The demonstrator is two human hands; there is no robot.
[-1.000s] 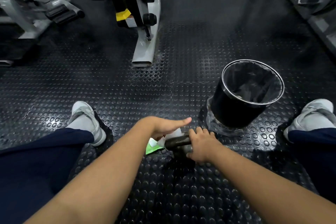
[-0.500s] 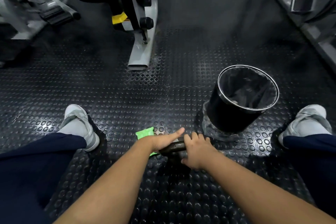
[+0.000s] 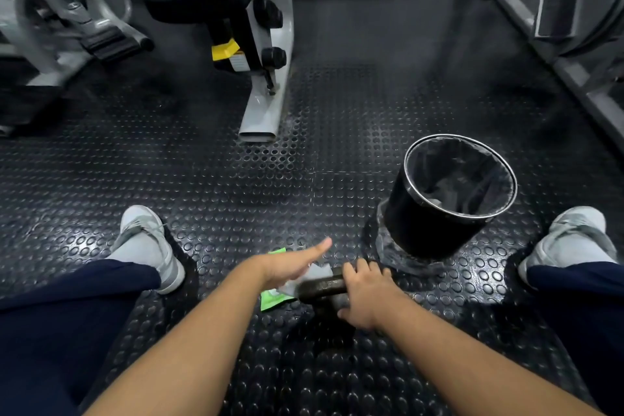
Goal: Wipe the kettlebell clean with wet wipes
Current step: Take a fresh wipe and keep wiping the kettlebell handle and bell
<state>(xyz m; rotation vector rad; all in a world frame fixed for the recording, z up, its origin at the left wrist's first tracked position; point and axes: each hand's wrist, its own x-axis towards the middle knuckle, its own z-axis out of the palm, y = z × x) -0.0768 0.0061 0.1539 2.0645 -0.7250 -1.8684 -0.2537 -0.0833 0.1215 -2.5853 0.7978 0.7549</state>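
Observation:
A dark kettlebell (image 3: 322, 287) stands on the studded rubber floor between my legs. My right hand (image 3: 366, 297) is closed around the right end of its handle. My left hand (image 3: 287, 267) presses a white wet wipe (image 3: 317, 272) against the handle's left end, thumb stretched out forward. Under that hand lies a green wipes packet (image 3: 273, 300), mostly hidden by the hand. The kettlebell's body sits in shadow below the handle and is hard to make out.
A black bin (image 3: 439, 213) with a dark liner stands just beyond my right hand. My grey shoes (image 3: 148, 243) (image 3: 570, 240) rest at either side. A grey gym machine leg (image 3: 263, 111) reaches toward me at the back; more machines (image 3: 574, 27) line both edges.
My left hand has slid back and forth along the handle's left end with the wipe. The white wipe shows again beside the thumb. My right hand has kept its hold.

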